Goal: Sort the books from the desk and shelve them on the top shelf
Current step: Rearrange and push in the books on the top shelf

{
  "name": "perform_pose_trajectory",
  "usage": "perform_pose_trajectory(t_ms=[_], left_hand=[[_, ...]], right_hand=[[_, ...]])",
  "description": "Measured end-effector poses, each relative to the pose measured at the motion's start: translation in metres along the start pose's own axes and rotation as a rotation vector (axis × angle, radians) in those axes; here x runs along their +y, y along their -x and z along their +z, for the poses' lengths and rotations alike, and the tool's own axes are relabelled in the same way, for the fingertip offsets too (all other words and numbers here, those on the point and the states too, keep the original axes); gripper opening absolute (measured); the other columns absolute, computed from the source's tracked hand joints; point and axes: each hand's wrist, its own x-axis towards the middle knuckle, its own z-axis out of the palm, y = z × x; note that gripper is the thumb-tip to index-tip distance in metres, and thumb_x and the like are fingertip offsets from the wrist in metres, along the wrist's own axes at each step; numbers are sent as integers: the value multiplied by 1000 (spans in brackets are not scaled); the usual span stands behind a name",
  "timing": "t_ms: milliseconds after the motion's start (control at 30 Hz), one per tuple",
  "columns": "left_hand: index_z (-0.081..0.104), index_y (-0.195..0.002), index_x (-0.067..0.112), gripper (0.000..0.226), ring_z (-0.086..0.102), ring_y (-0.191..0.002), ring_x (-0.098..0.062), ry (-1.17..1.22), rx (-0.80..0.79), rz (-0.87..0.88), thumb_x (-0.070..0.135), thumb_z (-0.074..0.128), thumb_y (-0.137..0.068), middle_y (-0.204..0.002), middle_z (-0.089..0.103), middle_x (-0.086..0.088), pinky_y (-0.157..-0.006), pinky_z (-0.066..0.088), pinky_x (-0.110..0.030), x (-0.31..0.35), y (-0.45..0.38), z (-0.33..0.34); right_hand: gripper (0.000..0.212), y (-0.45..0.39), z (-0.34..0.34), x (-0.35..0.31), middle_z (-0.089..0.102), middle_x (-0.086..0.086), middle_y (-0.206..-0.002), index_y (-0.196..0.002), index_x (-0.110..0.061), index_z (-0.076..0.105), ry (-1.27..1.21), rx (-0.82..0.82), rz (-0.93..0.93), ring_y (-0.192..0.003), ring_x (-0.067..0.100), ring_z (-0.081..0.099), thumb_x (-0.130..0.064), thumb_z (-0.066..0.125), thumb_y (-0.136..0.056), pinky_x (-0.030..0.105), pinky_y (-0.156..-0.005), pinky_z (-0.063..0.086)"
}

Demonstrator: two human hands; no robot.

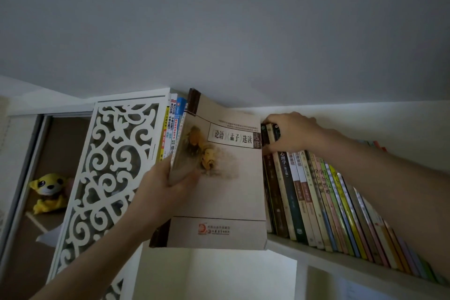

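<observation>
Two hands up at the top shelf (316, 254). Left hand (160, 192) grips the beige book (224, 178) by its spine edge, long axis upright, cover facing out. Right hand (289, 133) curls round the tops of the shelved row (316, 197), just right of the book; gap between looks tight.

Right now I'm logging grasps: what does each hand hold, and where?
Left hand grips the beige book at its spine edge, about mid-height. Right hand grips the tops of the shelved books.
</observation>
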Motion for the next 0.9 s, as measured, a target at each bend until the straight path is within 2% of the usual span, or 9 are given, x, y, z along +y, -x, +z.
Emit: perform_pose_trajectory(t_ms=[200,400,500,600,667,733,800,900], left_hand=[[61,-102,25,13,70,-83,-19,47,2,-72,29,61,-90,-95,71,-1,-70,61,-41,-5,-1,7],[62,-99,19,11,71,-74,-17,90,30,-58,25,62,-90,-87,72,-1,-65,59,-36,4,-7,4],[62,-96,20,7,70,-71,-14,109,29,-39,23,62,-90,-85,72,1,-60,57,-31,9,-10,5],[62,-95,21,5,70,-70,-12,120,14,-29,21,62,-90,-84,71,2,-54,53,-23,12,-11,9],[62,-95,22,5,70,-69,-12,103,16,-23,20,62,-90,-82,71,3,-51,51,-19,13,-12,12],[62,-95,22,5,69,-72,-14,85,16,-20,21,62,-90,-83,70,3,-50,49,-18,13,-14,13],[62,-98,22,8,69,-78,-14,46,-12,-10,24,62,-90,-88,70,2,-56,52,-22,13,-17,10],[64,-101,22,11,70,-83,-19,1,-73,-1,26,62,-90,-92,71,0,-68,58,-35,13,-22,2]], right_hand=[[61,0,0,14,63,-8,-115,-126,-39,50,-27,-4,-16,-111,20,55,-69,64,-74,52,-100,37],[64,-2,-4,18,60,-2,-122,-131,-43,43,33,-17,-2,-112,24,54,-70,58,-75,48,-98,42],[57,3,-6,17,61,-1,-115,-125,-42,45,55,53,1,-102,24,57,-67,58,-74,40,-88,47],[56,6,-2,12,62,-2,-106,-120,-39,45,187,127,-2,-99,25,56,-68,54,-74,42,-87,41],[57,7,2,9,63,-1,-106,-121,-40,44,133,135,28,-100,26,56,-69,54,-73,42,-88,44],[60,6,5,8,63,0,-115,-130,-45,40,74,120,44,-107,26,55,-67,54,-76,43,-92,44],[63,6,5,9,57,0,-130,-138,-49,35,72,83,46,-119,27,50,-66,53,-79,46,-97,40],[60,8,4,7,57,-1,-130,-137,-49,37,65,78,58,-120,28,48,-63,53,-81,47,-98,38]])
